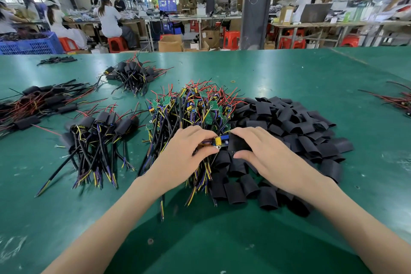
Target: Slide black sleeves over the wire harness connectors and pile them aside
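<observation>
My left hand [189,147] pinches a small circuit board [219,141] with a yellow part and wires, just above the heap of bare wire harnesses [191,107] in the middle of the green table [289,69]. My right hand [262,149] holds a black sleeve [238,143] whose open end meets the board. A big pile of loose black sleeves [295,131] lies under and to the right of my right hand. A bundle of sleeved harnesses [100,127] lies to the left.
More sleeved bundles lie at the far left [40,104] and further back [131,73]. Another wire bundle [398,100] sits at the right edge. Several people work at benches beyond the table, among red stools and a blue crate [31,45].
</observation>
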`<control>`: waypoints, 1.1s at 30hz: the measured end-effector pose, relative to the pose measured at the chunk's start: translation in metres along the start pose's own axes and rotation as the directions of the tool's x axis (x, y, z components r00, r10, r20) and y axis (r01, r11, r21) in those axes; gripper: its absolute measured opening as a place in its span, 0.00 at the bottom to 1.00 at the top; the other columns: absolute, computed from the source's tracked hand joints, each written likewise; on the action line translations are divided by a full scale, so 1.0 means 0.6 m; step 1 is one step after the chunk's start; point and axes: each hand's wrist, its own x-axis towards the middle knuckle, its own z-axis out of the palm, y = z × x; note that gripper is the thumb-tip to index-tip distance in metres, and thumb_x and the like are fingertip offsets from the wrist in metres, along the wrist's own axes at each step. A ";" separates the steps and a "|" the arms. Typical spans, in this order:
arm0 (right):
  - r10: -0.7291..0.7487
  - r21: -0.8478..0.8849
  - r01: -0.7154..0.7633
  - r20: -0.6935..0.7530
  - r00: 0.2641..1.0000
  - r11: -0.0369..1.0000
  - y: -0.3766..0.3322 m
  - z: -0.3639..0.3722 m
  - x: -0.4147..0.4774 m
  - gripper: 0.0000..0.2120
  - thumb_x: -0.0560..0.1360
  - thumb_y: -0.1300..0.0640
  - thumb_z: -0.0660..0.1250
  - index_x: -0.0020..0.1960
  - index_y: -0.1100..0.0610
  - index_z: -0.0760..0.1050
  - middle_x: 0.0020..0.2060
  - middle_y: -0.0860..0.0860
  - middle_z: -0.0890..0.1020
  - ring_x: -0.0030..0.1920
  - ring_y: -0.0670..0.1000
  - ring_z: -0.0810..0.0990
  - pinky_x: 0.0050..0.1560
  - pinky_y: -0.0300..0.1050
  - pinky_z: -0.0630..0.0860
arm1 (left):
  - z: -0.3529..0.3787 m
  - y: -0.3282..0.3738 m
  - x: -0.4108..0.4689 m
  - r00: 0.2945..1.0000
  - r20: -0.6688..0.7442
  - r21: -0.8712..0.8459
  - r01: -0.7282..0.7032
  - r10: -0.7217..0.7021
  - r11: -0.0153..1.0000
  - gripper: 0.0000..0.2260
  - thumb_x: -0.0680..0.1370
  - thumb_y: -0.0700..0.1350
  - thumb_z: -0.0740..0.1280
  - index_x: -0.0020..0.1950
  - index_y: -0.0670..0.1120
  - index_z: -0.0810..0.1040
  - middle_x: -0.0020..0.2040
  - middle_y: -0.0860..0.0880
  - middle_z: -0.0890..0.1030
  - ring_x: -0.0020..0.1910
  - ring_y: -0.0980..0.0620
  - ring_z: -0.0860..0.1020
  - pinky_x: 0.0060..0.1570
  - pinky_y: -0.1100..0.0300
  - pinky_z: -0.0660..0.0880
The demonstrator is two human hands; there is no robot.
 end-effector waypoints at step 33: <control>0.047 0.362 -0.023 -0.057 0.997 0.932 0.005 0.017 0.003 0.22 0.77 0.48 0.60 0.68 0.57 0.70 0.54 0.46 0.77 0.53 0.42 0.72 0.55 0.33 0.65 | 0.012 0.002 -0.005 0.998 -0.017 0.027 -0.055 0.055 0.998 0.12 0.74 0.41 0.68 0.56 0.40 0.81 0.45 0.46 0.77 0.47 0.53 0.72 0.51 0.63 0.68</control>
